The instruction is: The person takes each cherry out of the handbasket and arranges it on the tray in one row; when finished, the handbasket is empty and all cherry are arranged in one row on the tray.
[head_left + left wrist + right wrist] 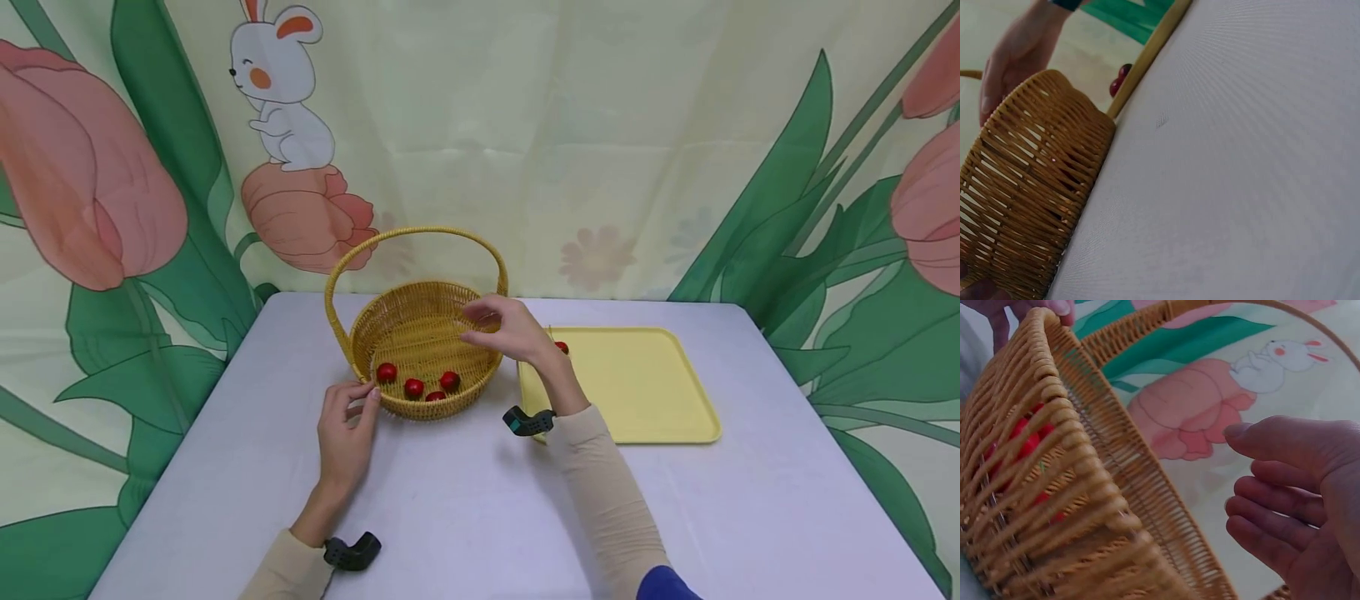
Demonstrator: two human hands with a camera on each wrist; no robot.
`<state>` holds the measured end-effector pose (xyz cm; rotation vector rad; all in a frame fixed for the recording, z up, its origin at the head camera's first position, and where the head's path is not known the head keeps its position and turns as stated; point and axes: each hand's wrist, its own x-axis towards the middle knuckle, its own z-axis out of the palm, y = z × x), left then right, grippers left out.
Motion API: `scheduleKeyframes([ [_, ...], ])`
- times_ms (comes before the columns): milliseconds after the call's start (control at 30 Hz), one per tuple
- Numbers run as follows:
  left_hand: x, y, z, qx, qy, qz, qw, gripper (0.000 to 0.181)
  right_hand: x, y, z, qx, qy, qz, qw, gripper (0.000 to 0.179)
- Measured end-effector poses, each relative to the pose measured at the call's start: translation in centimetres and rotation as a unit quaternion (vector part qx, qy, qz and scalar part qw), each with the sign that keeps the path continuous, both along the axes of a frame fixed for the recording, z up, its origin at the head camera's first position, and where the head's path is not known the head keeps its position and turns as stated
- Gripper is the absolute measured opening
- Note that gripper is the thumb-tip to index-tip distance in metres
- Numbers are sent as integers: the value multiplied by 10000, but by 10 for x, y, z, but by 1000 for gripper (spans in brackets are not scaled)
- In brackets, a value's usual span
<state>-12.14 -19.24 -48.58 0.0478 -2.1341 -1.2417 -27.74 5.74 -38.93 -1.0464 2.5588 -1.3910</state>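
Observation:
A wicker basket (427, 411) with a tall arched handle stands on the table. Several red cherries (413, 388) lie inside, along its near side. At the basket's near-left rim, my left hand (347, 433) grips the edge between thumb and fingers; those fingertips also show at the rim in the right wrist view. My right hand (512, 329) hovers over the basket's right side, fingers loosely bent and apart from the thumb, holding nothing in the right wrist view (1291, 506). Behind my right wrist, cherries (1120, 80) lie on the yellow tray (637, 387), partly hidden in the head view.
The yellow tray lies right of the basket, under my right forearm in the head view. A pale cloth covers the table (465, 517). Behind it hangs a curtain (637, 150) printed with tulips and a rabbit. The basket handle (420, 231) arches up beside my right hand.

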Motion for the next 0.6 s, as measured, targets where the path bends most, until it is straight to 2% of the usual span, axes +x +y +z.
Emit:
scheduleKeyframes([
  [133, 0, 0, 0, 19, -85, -7, 10000, 22, -7, -19, -3, 186, -105, 264, 9994, 49],
  [300, -1, 0, -1, -22, -139, 45, 9999, 21, -13, -40, -9, 448, -191, 414, 9980, 49],
  [600, -1, 0, -2, -2, -115, 14, 9999, 22, -18, -60, -24, 902, -597, 783, 9911, 48],
])
